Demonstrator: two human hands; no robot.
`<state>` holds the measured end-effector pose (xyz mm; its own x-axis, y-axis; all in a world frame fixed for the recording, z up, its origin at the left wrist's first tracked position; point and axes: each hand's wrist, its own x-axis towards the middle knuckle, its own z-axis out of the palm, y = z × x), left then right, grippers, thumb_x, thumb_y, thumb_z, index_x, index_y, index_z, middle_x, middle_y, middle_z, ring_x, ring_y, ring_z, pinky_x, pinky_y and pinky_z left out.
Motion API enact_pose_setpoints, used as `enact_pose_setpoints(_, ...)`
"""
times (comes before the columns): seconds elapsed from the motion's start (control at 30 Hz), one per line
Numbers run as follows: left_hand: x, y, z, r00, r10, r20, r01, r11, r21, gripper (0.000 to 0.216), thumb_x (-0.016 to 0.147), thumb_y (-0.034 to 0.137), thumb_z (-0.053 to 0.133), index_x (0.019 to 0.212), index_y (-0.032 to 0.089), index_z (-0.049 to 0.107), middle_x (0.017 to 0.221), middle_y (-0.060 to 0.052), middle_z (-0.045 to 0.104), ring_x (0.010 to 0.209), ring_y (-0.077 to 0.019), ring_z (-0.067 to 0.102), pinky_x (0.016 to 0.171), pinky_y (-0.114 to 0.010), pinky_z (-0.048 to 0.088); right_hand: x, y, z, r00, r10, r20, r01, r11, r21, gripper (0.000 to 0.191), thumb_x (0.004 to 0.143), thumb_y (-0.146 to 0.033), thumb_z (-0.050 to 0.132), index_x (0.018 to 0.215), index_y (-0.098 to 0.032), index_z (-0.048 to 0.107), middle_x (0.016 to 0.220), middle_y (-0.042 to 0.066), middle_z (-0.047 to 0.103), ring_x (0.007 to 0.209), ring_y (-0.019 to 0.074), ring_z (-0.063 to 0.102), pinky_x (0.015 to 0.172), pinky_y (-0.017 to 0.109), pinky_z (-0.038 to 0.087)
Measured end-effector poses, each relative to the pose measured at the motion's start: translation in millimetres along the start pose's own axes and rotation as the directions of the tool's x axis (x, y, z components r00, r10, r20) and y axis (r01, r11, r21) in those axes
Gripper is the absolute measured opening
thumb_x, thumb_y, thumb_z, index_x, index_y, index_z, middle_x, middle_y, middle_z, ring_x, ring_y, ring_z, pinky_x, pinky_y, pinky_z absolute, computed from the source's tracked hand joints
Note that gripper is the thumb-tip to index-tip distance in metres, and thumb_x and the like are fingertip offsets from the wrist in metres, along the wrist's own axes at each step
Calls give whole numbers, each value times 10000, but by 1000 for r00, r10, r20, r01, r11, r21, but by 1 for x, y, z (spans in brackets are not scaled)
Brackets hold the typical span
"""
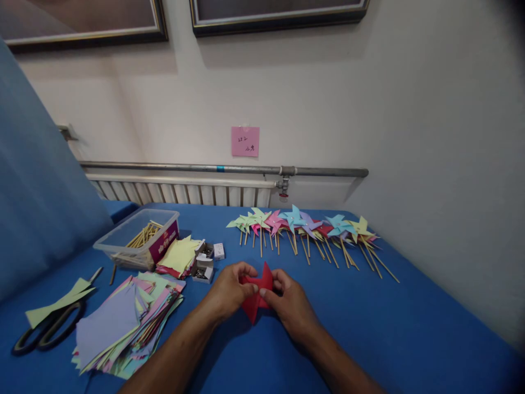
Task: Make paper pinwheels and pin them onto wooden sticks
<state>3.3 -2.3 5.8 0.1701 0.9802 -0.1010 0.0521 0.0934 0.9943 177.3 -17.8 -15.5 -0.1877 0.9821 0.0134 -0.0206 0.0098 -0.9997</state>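
Between my two hands is a red paper pinwheel [266,280], its pointed blades sticking out above and below my fingers. My left hand [233,289] pinches it from the left, with the thumb near its centre. From the other side my right hand [290,302] grips it, thumb pressed close to the left thumb. No stick shows on this pinwheel; what lies behind the paper is hidden by my fingers. Small open boxes of metal pins [202,272] sit just beyond my left hand.
Finished pinwheels on sticks [295,219] lie along the back of the blue table [369,339]. At left are a plastic tub of sticks [164,219], a stack of coloured paper [109,328], cut yellow paper [179,256] and scissors [61,328]. A radiator [184,191] stands behind.
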Motion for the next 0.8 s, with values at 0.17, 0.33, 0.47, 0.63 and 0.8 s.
enact_pose_setpoints(0.17, 1, -3, 0, 1000, 21, 2, -21, 999, 28, 291, 633, 152, 828, 899, 173, 711, 738, 14, 705, 584, -106, 549, 559, -217, 388, 1, 2, 1, 1000, 11, -4, -11, 1000, 15, 182, 760, -273, 760, 895, -223, 649, 817, 2, 758, 726, 188, 684, 660, 284, 514)
enact_pose_setpoints(0.33, 2, -4, 0, 1000, -3, -14, 2, 1000, -24, 332, 616, 184, 857, 914, 181, 711, 739, 12, 714, 598, -119, 579, 584, -228, 423, 2, 5, 1, 1000, -7, -21, 8, 1000, 11, 199, 768, -269, 745, 944, -223, 664, 875, 24, 781, 778, 210, 714, 695, 305, 541)
enact_pose_setpoints(0.47, 3, 3, 0, 996, -12, -85, -3, 984, -177, 391, 594, 315, 928, 876, 161, 705, 703, 4, 695, 600, -121, 588, 605, -234, 440, 6, 9, 0, 992, -46, -116, 51, 998, 41, 246, 783, -316, 741, 999, -226, 665, 884, 34, 789, 806, 229, 733, 735, 335, 563)
enact_pose_setpoints(0.63, 2, 2, 8, 994, 30, -103, -56, 965, -258, 383, 556, 306, 921, 822, 146, 697, 691, -3, 705, 603, -117, 590, 617, -235, 460, 11, 14, 2, 980, -26, -197, 57, 986, 154, 325, 738, -390, 796, 982, -252, 631, 953, 57, 811, 879, 271, 758, 842, 407, 595)
enact_pose_setpoints(0.8, 3, -6, 18, 983, 2, -183, -44, 974, -224, 409, 517, 216, 864, 883, 154, 690, 651, 43, 676, 558, -111, 555, 558, -230, 451, 8, 13, 8, 977, -22, -214, 52, 989, 139, 301, 738, -377, 808, 947, -265, 623, 893, 44, 800, 829, 270, 742, 799, 399, 593)
